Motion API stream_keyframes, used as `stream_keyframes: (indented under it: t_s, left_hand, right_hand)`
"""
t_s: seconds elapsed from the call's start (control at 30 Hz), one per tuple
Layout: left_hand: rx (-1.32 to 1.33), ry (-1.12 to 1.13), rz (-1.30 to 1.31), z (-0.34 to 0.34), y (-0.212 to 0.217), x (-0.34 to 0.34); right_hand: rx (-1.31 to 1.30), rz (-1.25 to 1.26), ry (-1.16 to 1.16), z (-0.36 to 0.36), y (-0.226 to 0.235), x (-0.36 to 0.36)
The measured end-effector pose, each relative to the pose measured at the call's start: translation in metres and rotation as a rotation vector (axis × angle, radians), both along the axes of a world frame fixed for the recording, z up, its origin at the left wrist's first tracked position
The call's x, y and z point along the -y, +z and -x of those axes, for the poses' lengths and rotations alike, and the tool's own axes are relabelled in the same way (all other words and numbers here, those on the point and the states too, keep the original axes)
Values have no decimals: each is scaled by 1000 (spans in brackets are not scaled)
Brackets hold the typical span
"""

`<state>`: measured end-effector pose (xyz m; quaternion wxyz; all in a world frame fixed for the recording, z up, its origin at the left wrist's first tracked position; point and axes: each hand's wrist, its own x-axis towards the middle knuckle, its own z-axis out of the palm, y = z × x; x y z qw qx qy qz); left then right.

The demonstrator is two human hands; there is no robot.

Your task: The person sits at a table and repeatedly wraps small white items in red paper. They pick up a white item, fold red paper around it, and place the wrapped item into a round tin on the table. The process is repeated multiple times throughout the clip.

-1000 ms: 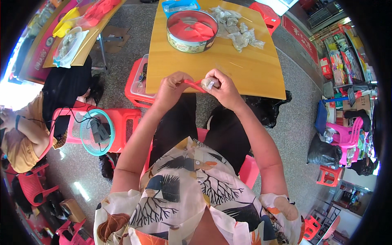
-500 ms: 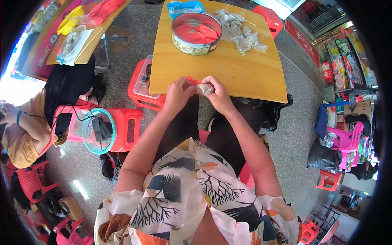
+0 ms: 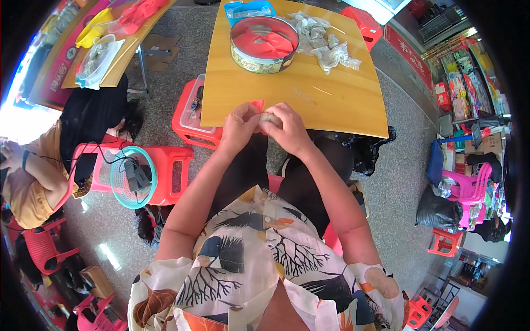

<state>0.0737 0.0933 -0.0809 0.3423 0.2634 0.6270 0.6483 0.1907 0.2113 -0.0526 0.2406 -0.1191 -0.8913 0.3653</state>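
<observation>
Both my hands meet just over the near edge of the wooden table. My left hand is closed on a small red pouch-like piece, whose top sticks up between finger and thumb. In my right hand is a small bag with greyish contents, pressed against the red piece. My fingers cover most of both. Farther back stands a round printed tin with red pieces inside. To its right lies a pile of small clear bags with greyish contents.
A blue plastic basket sits behind the tin. A thin stick lies on the tabletop. Left of the table is a red stool with a clear container on it. Another person's arm shows at far left, near a turquoise basket.
My right hand has shifted slightly left, closer to my left hand. The small bag is now tucked against the red piece and less of it shows.
</observation>
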Motion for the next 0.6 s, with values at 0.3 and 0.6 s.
stream_keyframes:
  t_s: [0.3,0.6]
  left_hand:
    - [73,-166,-141,5,0,1]
    - [-205,-114,-80,-5,-1,-4]
  right_hand:
    - [48,341,-29,2,0,-12]
    - [76,-213,-211,11,11,6]
